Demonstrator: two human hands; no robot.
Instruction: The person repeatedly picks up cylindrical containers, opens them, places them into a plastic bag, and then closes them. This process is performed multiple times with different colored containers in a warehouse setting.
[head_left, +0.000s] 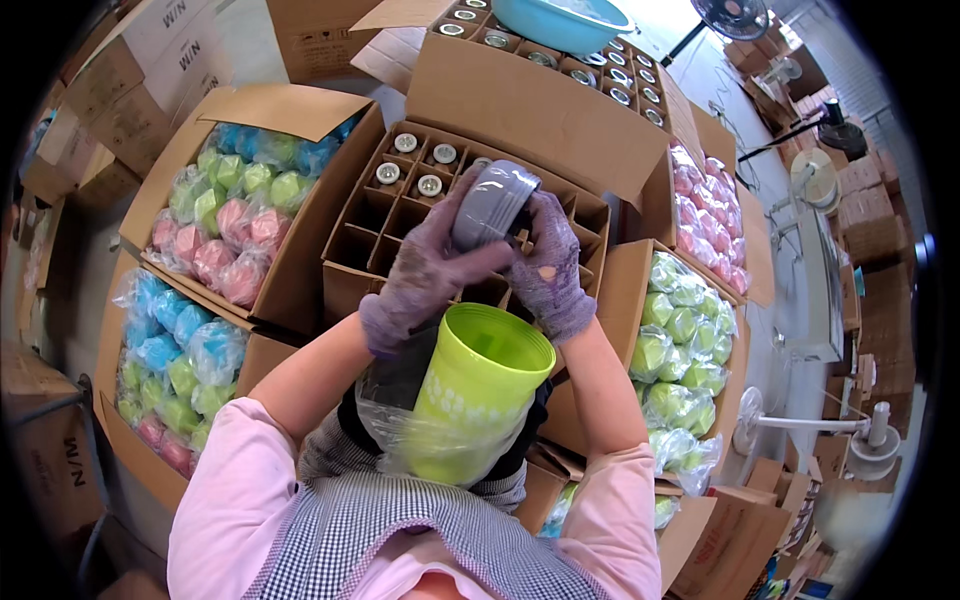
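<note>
Between my hands, above the divided carton, is a round grey plastic piece (491, 204) with a ridged side, possibly a lid. My left hand (431, 262), in a stained purple knit glove, grips it from the left. On its right edge are the fingers of my right hand (551, 259), whose glove has a small hole on the back. Upright at my lap, just below both hands, stands an open lime-green plastic container (480, 375) with pale dots. Its lower part sits in a clear plastic bag (401, 439).
The divided carton (360, 217) holds several silver-topped items (406, 142). Cartons of bagged pink, green and blue pieces stand left (225, 217) and right (679, 360). Behind, a light-blue basin (562, 26) rests on another divided carton. Fans (731, 15) stand at the right.
</note>
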